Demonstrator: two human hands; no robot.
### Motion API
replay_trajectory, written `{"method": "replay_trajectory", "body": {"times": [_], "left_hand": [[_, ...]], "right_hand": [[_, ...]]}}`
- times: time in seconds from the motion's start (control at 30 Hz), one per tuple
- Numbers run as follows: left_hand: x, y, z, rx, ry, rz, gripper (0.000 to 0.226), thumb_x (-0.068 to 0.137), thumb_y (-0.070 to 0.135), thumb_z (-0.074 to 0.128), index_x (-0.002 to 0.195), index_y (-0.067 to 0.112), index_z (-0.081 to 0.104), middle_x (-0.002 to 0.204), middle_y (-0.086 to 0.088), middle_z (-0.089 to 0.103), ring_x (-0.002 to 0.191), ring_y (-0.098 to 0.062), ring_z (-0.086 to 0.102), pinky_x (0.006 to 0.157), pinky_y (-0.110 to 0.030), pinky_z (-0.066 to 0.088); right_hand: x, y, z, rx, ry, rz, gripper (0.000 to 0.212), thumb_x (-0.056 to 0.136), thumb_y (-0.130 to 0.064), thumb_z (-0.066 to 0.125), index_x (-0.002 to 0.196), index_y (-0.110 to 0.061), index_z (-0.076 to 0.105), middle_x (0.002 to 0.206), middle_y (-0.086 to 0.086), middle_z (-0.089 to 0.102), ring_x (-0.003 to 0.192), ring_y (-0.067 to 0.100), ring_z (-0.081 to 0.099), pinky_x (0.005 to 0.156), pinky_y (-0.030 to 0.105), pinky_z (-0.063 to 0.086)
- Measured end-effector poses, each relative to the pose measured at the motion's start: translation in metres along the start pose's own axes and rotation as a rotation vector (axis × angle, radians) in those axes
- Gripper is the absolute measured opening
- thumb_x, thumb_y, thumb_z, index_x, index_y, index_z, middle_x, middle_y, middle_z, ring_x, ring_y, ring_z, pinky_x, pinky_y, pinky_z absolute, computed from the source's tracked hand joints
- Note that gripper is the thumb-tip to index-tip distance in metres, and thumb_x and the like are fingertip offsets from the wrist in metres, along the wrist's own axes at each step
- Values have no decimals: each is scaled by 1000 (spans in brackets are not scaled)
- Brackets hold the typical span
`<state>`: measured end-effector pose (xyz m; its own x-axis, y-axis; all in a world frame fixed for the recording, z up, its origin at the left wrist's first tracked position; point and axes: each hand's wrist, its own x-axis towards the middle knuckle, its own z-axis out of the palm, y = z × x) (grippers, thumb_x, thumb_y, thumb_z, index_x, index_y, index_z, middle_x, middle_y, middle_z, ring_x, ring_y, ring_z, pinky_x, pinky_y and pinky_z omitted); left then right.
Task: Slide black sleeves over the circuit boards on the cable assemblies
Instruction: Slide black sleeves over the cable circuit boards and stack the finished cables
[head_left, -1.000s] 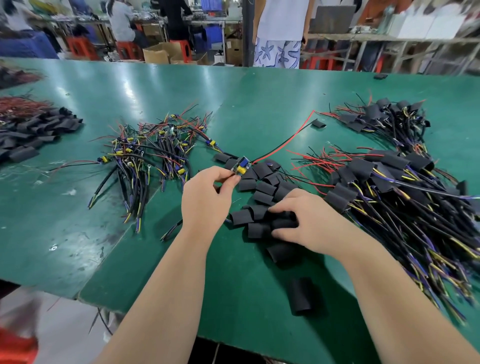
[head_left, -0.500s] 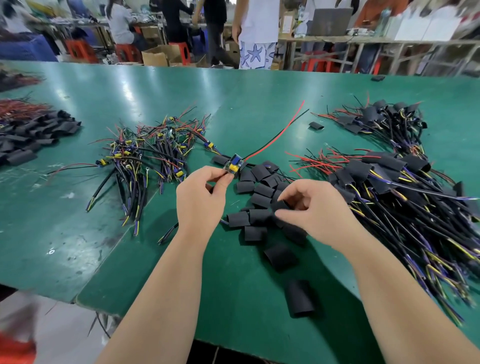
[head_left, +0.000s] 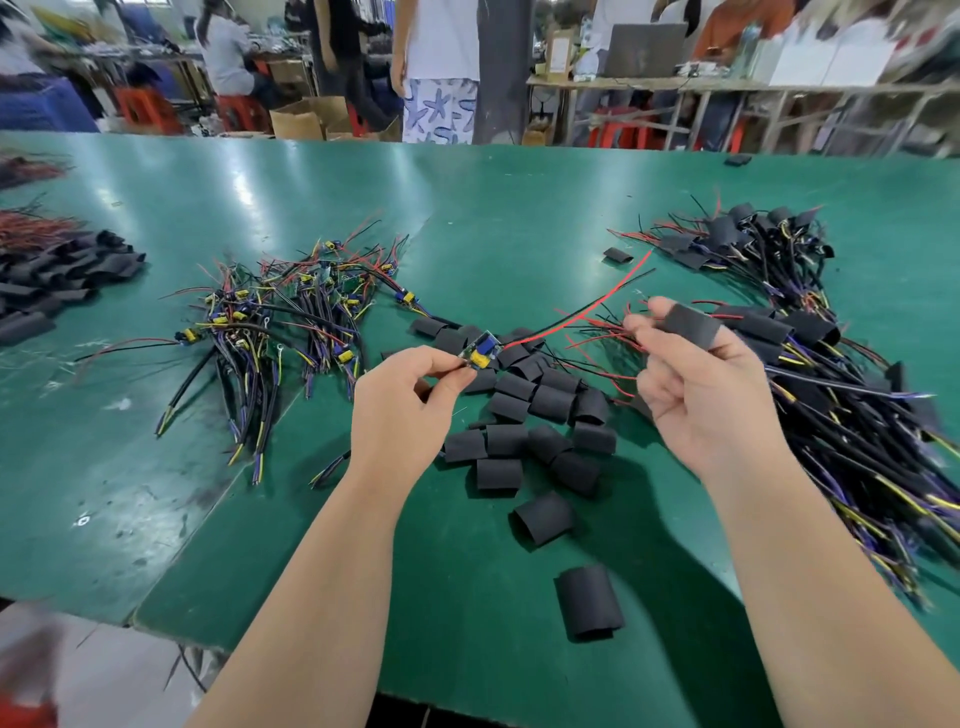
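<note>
My left hand pinches a small circuit board with blue and yellow parts; its red and black wires trail away to the upper right. My right hand is raised above the table and holds one black sleeve between thumb and fingers, to the right of the board and apart from it. A loose heap of black sleeves lies on the green table between and below both hands.
Unsleeved cable assemblies lie in a pile to the left. Sleeved assemblies are heaped at right, with another bunch behind. More sleeves sit far left. Single sleeves lie near the table's front edge. People stand beyond the table.
My right hand lifted out of the sleeve heap with one sleeve and rose to the right. The left hand kept its pinch on the board, and the wires swung a little.
</note>
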<state>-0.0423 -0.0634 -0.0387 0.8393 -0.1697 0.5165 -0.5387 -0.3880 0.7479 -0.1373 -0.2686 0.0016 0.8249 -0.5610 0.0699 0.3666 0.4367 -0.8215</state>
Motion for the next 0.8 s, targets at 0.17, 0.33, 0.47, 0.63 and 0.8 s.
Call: {"method": "replay_trajectory", "body": {"times": [0.17, 0.33, 0.47, 0.63, 0.8], "left_hand": [[0, -1, 0, 17, -20, 17, 9, 83, 20, 72, 80, 28, 70, 65, 33, 58, 50, 3, 47, 52, -6, 35], [-1, -1, 0, 15, -31, 6, 10, 84, 20, 72, 80, 29, 69, 64, 33, 58, 50, 2, 47, 52, -7, 36], [-2, 1, -1, -3, -48, -9, 9, 84, 21, 71, 80, 29, 69, 60, 30, 56, 47, 0, 45, 48, -8, 34], [-2, 4, -3, -22, -79, 2, 20, 83, 21, 72, 76, 38, 66, 58, 27, 56, 46, -2, 43, 47, -9, 34], [-1, 6, -3, -34, -113, -1, 32, 82, 22, 74, 69, 48, 63, 54, 17, 56, 44, -6, 40, 44, -17, 35]], "right_hand": [[4, -4, -4, -131, 97, 26, 27, 96, 6, 43, 97, -15, 61, 75, 9, 60, 40, 10, 29, 41, 19, 25], [3, -5, 1, 32, 88, 253, 22, 99, -28, 46, 87, -14, 57, 60, -1, 42, 45, 14, 27, 46, 23, 24], [2, -7, 2, 41, 77, 322, 38, 98, -48, 41, 84, -15, 52, 58, -3, 36, 46, 14, 25, 48, 24, 28], [2, -8, 6, 52, 61, 192, 33, 101, -42, 38, 83, -20, 55, 70, -3, 58, 53, 13, 48, 53, 21, 44], [0, -14, 2, -143, 122, -26, 30, 98, -42, 45, 90, -30, 71, 83, -14, 64, 70, 5, 51, 68, 21, 38]]}}
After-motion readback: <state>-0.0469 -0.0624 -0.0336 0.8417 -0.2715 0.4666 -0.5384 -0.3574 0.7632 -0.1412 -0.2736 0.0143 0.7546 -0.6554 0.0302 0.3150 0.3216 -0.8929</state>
